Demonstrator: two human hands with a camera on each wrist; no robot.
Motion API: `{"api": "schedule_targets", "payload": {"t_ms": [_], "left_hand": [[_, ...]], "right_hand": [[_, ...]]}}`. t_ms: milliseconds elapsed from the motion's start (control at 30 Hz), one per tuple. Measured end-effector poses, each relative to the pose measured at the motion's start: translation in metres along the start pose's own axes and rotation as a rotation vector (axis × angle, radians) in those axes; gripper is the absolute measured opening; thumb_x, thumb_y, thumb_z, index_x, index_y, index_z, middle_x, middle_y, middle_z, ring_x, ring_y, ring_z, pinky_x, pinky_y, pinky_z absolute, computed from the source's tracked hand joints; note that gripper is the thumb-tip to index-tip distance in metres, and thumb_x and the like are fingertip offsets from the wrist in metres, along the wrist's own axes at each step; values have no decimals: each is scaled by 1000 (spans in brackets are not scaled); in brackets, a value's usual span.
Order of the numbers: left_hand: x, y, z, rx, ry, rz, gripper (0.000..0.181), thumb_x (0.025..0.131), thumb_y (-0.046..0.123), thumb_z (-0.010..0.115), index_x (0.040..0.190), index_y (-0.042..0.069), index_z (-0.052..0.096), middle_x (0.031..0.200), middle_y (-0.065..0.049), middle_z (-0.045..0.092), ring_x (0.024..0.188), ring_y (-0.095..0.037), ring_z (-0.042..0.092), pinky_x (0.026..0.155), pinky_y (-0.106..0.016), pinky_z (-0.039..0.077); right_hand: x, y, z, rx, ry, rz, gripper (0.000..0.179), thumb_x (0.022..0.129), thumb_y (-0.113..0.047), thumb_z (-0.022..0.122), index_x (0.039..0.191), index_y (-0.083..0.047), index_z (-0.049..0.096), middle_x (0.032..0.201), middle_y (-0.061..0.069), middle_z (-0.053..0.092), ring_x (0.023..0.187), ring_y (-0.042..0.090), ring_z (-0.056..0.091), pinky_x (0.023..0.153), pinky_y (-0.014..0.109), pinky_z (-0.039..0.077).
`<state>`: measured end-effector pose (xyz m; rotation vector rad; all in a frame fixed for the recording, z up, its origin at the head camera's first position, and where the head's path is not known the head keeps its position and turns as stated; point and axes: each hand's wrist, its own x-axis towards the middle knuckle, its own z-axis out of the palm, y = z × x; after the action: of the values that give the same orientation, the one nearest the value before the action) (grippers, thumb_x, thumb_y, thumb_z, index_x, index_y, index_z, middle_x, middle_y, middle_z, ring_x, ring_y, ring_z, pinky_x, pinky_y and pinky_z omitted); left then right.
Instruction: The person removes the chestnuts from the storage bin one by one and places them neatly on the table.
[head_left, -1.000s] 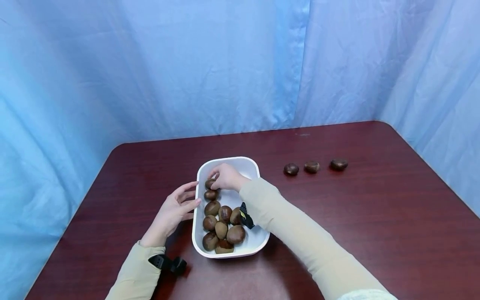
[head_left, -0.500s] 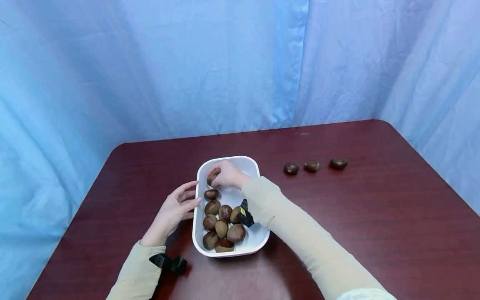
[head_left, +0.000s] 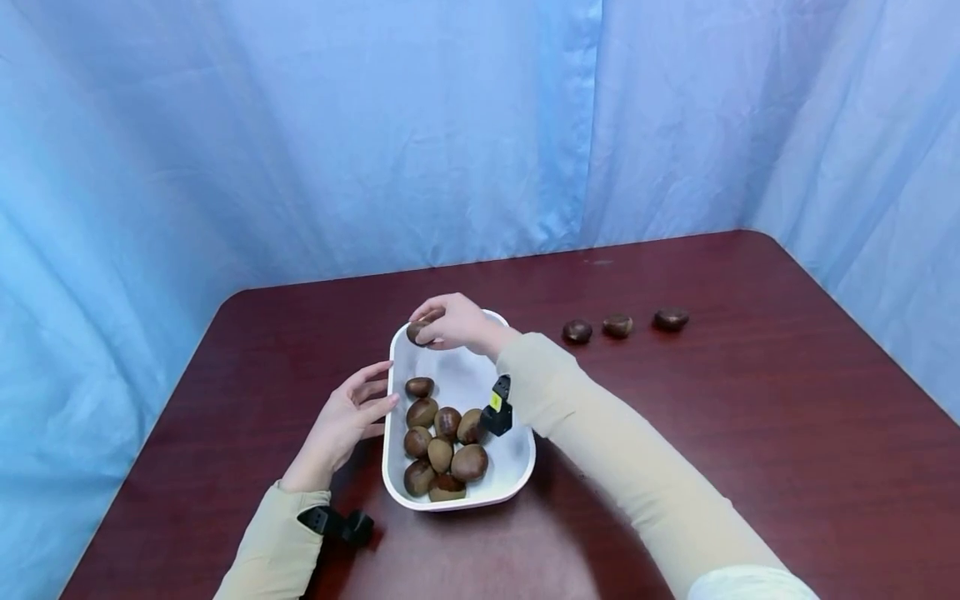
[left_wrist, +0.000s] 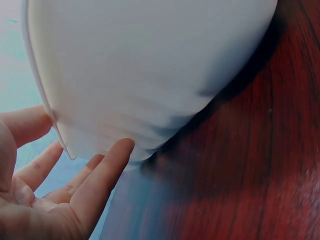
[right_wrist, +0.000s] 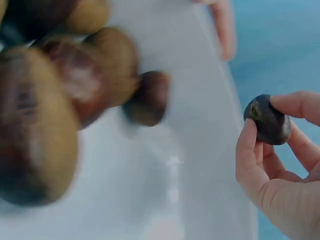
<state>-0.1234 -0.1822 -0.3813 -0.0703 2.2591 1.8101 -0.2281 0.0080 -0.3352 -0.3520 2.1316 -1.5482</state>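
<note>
Between thumb and fingertips my right hand (head_left: 456, 323) pinches a dark brown chestnut (right_wrist: 270, 120), raised over the far left corner of a white plastic tray (head_left: 460, 505). My left hand (head_left: 347, 421) rests against the tray's left side with its fingers spread and fairly straight. In the left wrist view its thumb reaches the rim, and other fingers lie along the outer wall (left_wrist: 150, 60). Several chestnuts sit in the near left part of the tray, among them a large one (head_left: 469, 462) and a small one (head_left: 419, 387). The right wrist camera partly covers one.
Three chestnuts lie in a row on the dark red table (head_left: 675, 433), right of the tray: a left one (head_left: 577, 331), a middle one (head_left: 617, 325) and a right one (head_left: 671, 319). Blue curtains (head_left: 420, 133) hang behind and beside the table.
My right hand has lifted the chestnut from the tray's left side up and toward its far edge. The left hand has stayed at the tray's side. The view has shifted slightly.
</note>
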Motion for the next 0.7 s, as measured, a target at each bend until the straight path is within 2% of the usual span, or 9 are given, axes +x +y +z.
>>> {"api": "schedule_targets", "payload": {"t_ms": [133, 333, 567, 700], "left_hand": [[-1, 0, -1, -4, -2, 0, 55, 94, 11, 58, 145, 11, 36, 139, -23, 45, 113, -30, 58, 79, -38, 56], [-2, -2, -3, -11, 4, -1, 55, 94, 11, 58, 144, 12, 36, 138, -23, 46, 112, -28, 59, 77, -35, 56], [-4, -4, -4, -10, 7, -6, 56, 93, 10, 59, 144, 12, 36, 138, -22, 46, 111, -25, 60, 76, -33, 56], [-4, -4, -4, -7, 12, -13, 56, 93, 11, 60, 144, 13, 37, 138, -21, 46, 112, -25, 59, 77, -33, 56]], "right_hand": [[-9, -12, -13, 74, -21, -25, 27, 88, -3, 62, 115, -3, 63, 117, 13, 60, 106, 22, 57, 87, 36, 54], [-23, -16, -33, 160, -19, -43, 30, 88, 0, 61, 118, -1, 60, 118, 14, 57, 105, 23, 57, 94, 44, 49], [-44, 6, -59, 183, -24, -32, 33, 87, 2, 60, 120, 2, 56, 114, 11, 58, 103, 19, 58, 98, 49, 45], [-60, 25, -69, 162, -36, -21, 37, 88, 0, 59, 124, 3, 53, 119, 13, 55, 106, 18, 57, 97, 48, 46]]}}
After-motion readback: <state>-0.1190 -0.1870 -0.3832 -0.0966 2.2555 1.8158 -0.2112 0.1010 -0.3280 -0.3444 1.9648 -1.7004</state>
